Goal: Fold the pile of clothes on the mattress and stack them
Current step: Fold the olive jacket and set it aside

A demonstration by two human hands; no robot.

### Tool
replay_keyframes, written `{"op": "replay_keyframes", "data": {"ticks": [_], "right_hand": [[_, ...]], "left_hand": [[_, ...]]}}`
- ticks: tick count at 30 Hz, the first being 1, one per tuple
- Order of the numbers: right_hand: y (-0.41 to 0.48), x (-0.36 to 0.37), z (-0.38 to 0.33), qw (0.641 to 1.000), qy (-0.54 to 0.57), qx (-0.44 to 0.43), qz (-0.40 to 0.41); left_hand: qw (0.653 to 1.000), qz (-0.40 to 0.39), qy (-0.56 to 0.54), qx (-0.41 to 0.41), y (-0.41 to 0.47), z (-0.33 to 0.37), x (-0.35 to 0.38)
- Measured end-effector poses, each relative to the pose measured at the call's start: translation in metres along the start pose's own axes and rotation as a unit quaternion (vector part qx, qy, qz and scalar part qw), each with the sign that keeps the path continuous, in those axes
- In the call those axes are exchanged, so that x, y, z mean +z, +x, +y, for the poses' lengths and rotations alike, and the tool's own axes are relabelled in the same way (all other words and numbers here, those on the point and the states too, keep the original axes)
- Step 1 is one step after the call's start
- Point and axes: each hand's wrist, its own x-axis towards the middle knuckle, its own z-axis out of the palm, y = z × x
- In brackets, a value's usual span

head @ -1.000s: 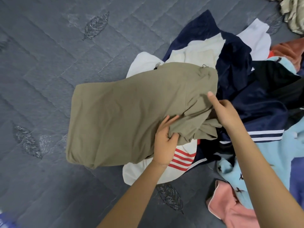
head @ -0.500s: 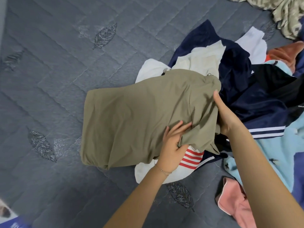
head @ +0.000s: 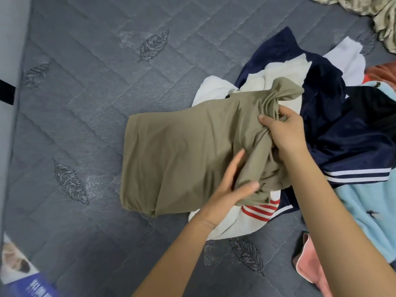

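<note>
An olive-green garment (head: 180,151) lies half folded on the grey quilted mattress (head: 90,99), its right end bunched over the pile. My right hand (head: 282,133) grips the bunched upper right end. My left hand (head: 232,185) pinches the lower right fold between thumb and fingers. The pile of clothes to the right holds a navy jacket with white stripes (head: 347,142), a white garment with red stripes (head: 242,217), a cream piece (head: 278,76), a light blue piece (head: 372,211) and a pink one (head: 310,266).
The mattress's left edge (head: 19,116) runs along a pale wall. A printed paper or box (head: 19,273) sits at the bottom left corner. A patterned beige cloth (head: 377,16) lies at the top right. Bare mattress extends to the left of the olive garment.
My right hand went from lying flat against the olive garment's right edge to gripping it and gathering the cloth. My left hand slid under the lower fold. The view shifted left.
</note>
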Motion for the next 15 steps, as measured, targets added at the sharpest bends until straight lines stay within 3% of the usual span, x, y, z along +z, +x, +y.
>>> {"op": "replay_keyframes", "data": {"ticks": [5, 10, 15], "right_hand": [[-0.019, 0.048, -0.016, 0.99, -0.066, -0.043, -0.115], [-0.044, 0.114, -0.015, 0.972, -0.047, 0.019, -0.231], [-0.058, 0.15, -0.017, 0.931, 0.029, 0.128, -0.341]], "left_hand": [[0.98, 0.174, -0.096, 0.016, -0.003, 0.028, -0.037], [0.985, 0.169, 0.047, 0.001, -0.011, 0.041, -0.078], [0.963, 0.262, 0.066, 0.026, -0.01, 0.02, -0.12]]}}
